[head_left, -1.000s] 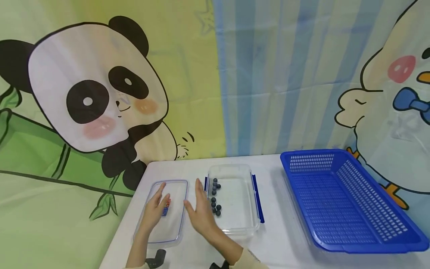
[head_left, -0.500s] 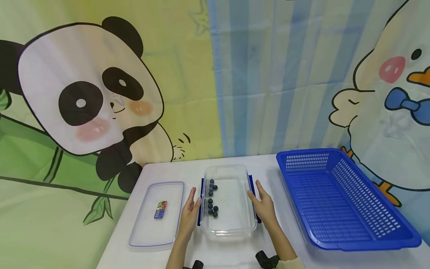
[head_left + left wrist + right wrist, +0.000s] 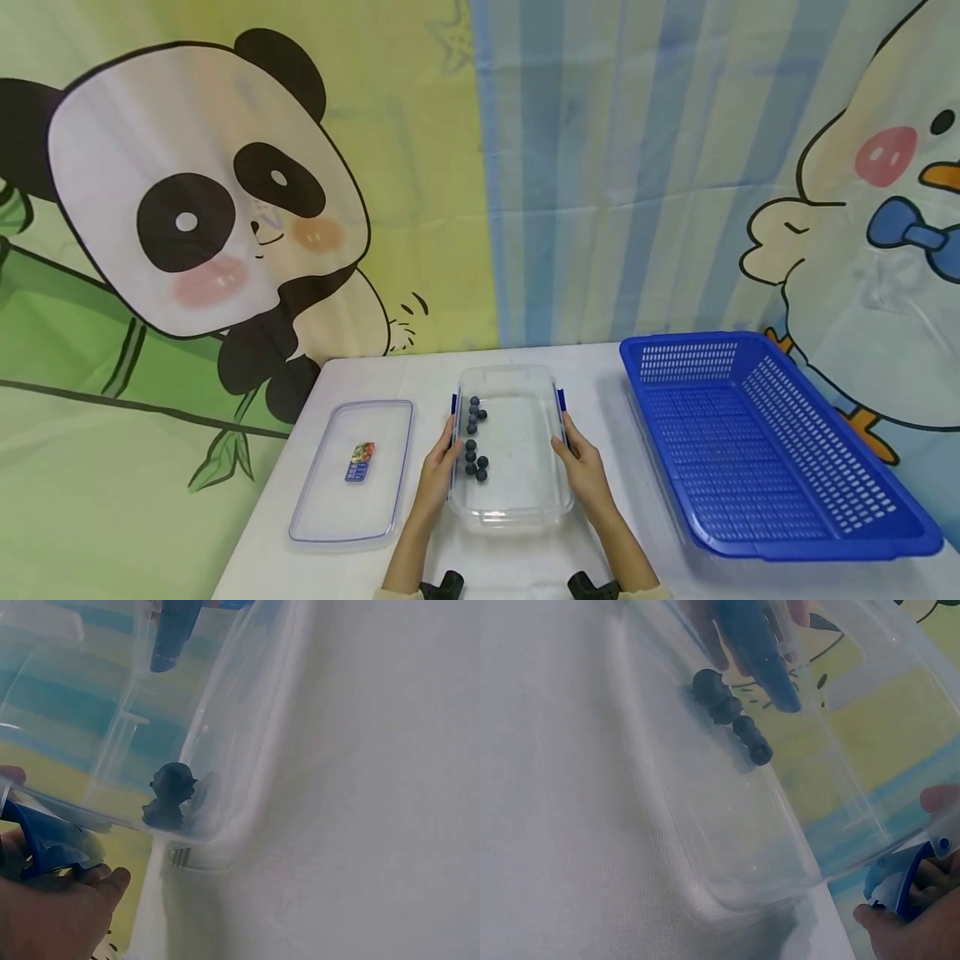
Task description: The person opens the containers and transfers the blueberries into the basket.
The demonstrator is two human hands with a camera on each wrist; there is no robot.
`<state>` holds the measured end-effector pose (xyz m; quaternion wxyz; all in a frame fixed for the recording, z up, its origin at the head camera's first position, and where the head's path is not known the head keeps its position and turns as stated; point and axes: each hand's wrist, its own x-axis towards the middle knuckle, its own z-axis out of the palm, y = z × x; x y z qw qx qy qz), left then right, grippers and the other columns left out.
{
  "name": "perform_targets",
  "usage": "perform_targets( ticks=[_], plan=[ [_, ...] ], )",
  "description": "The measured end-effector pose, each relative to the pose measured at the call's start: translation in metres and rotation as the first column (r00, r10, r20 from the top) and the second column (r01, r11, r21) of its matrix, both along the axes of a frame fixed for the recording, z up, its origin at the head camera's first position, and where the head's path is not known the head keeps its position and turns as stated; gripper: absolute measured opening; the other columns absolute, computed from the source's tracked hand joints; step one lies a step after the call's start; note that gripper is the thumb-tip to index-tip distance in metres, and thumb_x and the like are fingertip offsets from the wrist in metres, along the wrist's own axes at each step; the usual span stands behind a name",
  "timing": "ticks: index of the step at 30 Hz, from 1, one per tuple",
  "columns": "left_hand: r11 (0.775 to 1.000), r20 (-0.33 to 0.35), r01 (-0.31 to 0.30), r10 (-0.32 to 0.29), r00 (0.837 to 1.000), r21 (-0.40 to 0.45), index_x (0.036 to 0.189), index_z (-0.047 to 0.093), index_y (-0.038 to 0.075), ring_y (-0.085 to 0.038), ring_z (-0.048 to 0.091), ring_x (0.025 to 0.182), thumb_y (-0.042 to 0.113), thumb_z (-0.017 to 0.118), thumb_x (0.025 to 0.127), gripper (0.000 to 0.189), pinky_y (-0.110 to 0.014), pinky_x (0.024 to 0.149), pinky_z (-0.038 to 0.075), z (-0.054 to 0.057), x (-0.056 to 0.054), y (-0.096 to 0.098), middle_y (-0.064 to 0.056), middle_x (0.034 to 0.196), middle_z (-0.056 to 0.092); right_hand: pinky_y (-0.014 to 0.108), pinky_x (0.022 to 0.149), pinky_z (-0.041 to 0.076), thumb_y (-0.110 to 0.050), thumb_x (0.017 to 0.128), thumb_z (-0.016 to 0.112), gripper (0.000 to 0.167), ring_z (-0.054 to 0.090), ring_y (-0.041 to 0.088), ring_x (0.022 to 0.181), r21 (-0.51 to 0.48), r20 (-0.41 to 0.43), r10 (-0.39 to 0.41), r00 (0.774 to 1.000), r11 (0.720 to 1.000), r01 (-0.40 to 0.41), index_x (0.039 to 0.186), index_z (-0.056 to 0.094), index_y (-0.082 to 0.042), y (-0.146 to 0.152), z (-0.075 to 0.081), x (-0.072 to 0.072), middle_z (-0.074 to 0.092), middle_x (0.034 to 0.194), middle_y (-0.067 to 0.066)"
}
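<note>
A clear plastic food container [image 3: 525, 450] with blue side latches stands lidless in the middle of the table. Several blueberries [image 3: 471, 457] lie along the left side of its floor, in two loose groups. My left hand [image 3: 435, 475] grips the container's left side, its thumb at the rim and its fingers under the blue latch [image 3: 56, 840]. On the right side my right hand [image 3: 588, 479] holds it likewise, fingers about the other blue latch [image 3: 907, 879]. The flat clear lid [image 3: 330, 492], with a small colourful label [image 3: 359, 462], lies left of the container.
To the right stands a large blue plastic basket [image 3: 757, 467] with slotted walls. Everything rests on a white-covered table [image 3: 592, 375]. A printed curtain [image 3: 420, 208] with a panda and a bird hangs behind it.
Both hands have moved right from over the lid and beside the container, spreading to its two sides. They now hold its sides. The blueberries keep their places in the container.
</note>
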<state>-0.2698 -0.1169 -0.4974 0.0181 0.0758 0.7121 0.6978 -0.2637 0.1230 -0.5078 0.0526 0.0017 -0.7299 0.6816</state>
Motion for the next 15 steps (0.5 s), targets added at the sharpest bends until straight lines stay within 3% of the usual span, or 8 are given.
perform_targets(
  ticks=[12,15],
  plan=[
    [1.0,-0.016,-0.011,0.012,1.0,0.019,0.145,0.022,0.003,-0.027,0.01,0.138,0.022,0.045,0.098,0.056,-0.04,0.113,0.01,0.001,0.004,0.002,-0.013,0.151,0.014,0.037,0.11,0.02,-0.017,0.095,0.052,0.057,0.02,0.026,0.136,0.018,0.014,-0.002,1.0,1.0,0.002,0.143,0.026,-0.001,0.002,0.005,0.003,0.021,0.149,0.011],
    [1.0,-0.012,-0.018,0.018,1.0,0.012,0.145,0.023,0.002,-0.027,0.011,0.138,0.02,0.045,0.098,0.055,-0.039,0.112,0.011,0.001,0.004,0.002,-0.014,0.151,0.014,0.037,0.109,0.024,-0.018,0.093,0.057,0.058,0.026,0.026,0.134,0.071,-0.018,-0.077,0.997,0.994,0.078,0.141,0.031,-0.001,0.004,0.013,0.003,0.029,0.146,0.011]
  ],
)
